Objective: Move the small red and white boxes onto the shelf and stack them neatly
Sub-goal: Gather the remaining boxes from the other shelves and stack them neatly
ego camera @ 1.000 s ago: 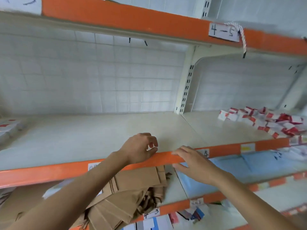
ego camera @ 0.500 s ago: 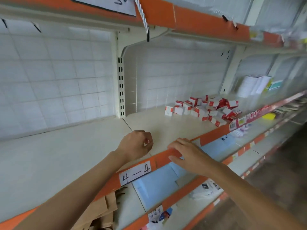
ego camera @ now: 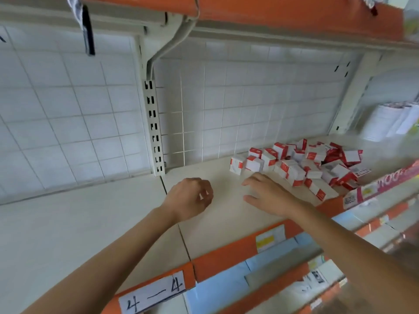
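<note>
Our right hand point(ego camera: 269, 196), fingers straight and holding nothing, lies nearer the red and white boxes point(ego camera: 301, 166), seemingly at two o'clock; left hand point(ego camera: 189, 199) loosely curled, holding nothing.

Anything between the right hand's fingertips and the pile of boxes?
No. In the head view only a short strip of bare shelf separates the right hand from the nearest boxes; the left hand holds nothing.

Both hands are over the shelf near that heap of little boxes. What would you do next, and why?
Probably reach the right hand a little further to grip the nearest box. The boxes lie in a loose heap, unstacked, and both hands hold nothing; the left hand hangs loosely curled.
</note>
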Motion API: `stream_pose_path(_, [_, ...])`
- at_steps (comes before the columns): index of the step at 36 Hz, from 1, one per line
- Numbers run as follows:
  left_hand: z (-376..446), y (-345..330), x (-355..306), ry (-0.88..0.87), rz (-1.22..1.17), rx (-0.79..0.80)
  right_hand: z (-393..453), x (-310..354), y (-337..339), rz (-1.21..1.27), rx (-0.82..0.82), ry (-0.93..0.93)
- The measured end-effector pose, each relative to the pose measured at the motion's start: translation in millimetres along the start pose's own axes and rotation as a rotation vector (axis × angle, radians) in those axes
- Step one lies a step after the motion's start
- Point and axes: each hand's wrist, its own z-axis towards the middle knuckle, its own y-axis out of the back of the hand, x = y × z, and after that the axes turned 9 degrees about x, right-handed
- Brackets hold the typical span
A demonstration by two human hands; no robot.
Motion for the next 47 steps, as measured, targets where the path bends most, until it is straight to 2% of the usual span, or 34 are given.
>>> stream_pose_path(7, [-16.7, 7.4, 13.2, 0.183, -0.058, -0.094, 57.2, -19.8, 14.4, -0.037, -0.044, -0.035])
stream_pose_path(13, [-20.3, 3.2, -1.9, 0.280, -0.063, -0.141, 88.8, -29.9, 19.2, -0.041, -0.093, -0.044])
stream_pose_path(19, [-11.8, -4.0, -26.9, 0.332, -0.042, -0.166, 106.7, -47.1, 19.0, -0.058, 0.005, -0.013])
stream_pose_path(25, [-20.8, -13.1, -43.6, 0.419, -0.030, -0.226, 109.5, -52.3, 17.5, 0.205, -0.023, 0.015])
stream_pose_path(31, [-44.4, -30.7, -60.4, 0.547, 0.005, -0.267, 103.2, -42.0, 5.6, 0.228, 0.155, 0.186])
stream_pose_path(35, [-70.4, -38.5, -71.8, 0.629, 0.029, -0.296, 92.6, -12.6, -1.4, 0.336, 0.244, 0.335])
stream_pose_path(43, [-154.3, -21.6, -76.1, 0.804, 0.087, -0.402, 54.8, 87.6, -1.7, 0.479, 0.382, 0.648])
stream_pose_path(47, [-204.8, -16.3, -72.5, 0.854, 0.097, -0.430, 27.1, 142.5, -6.3, 0.457, 0.423, 0.760])
